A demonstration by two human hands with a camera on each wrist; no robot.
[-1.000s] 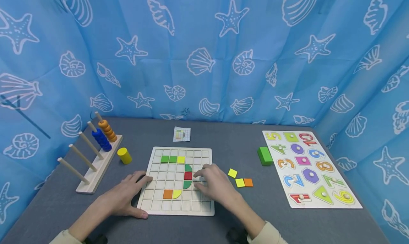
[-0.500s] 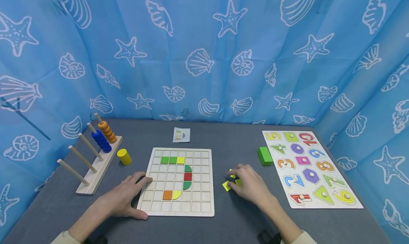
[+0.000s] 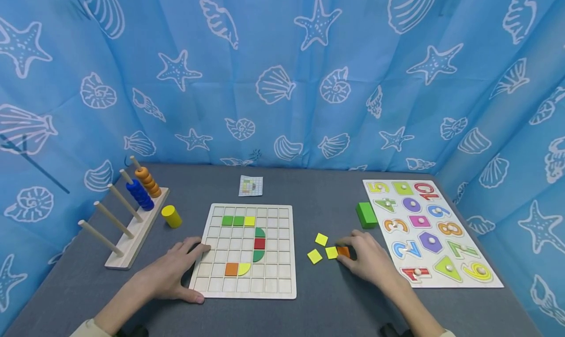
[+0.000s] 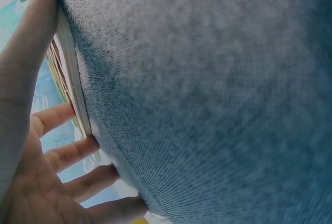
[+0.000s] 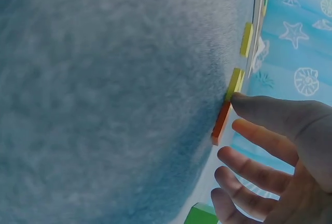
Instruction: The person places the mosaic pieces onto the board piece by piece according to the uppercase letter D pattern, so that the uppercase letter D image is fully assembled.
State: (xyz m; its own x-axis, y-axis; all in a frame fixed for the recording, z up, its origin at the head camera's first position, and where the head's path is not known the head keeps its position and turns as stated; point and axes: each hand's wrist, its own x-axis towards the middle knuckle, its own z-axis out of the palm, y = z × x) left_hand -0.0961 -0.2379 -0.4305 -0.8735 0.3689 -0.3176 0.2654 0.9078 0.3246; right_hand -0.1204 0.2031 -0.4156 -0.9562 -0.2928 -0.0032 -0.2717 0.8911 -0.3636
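Observation:
My left hand (image 3: pixel 169 271) rests at the left side of the white grid board (image 3: pixel 275 290), its thumb by the near corner and a fingertip on the edge. The left wrist view shows its fingers (image 4: pixel 83 182) spread. My right hand (image 3: pixel 371 258) has thumb and index finger at opposite edges of an orange square tile (image 3: pixel 343 251), which lies flat against a yellow tile (image 3: pixel 331 252). Two more yellow tiles, one farther back (image 3: pixel 321 239) and one nearer the board (image 3: pixel 315 256), lie beside it. In the right wrist view, the other fingers (image 5: pixel 254 175) are loosely bent.
Green, yellow, red and orange pieces sit on the board, like the red tile (image 3: pixel 259 243). A small pattern card (image 3: pixel 250 186) lies behind. Left are a peg abacus (image 3: pixel 137 229) and yellow cylinder (image 3: pixel 171 216); right are a green block (image 3: pixel 366 215) and number puzzle (image 3: pixel 437 229).
My right hand has moved from the board to the loose tiles, then on to the orange one. A third yellow tile now lies on the table. The left hand has stayed put.

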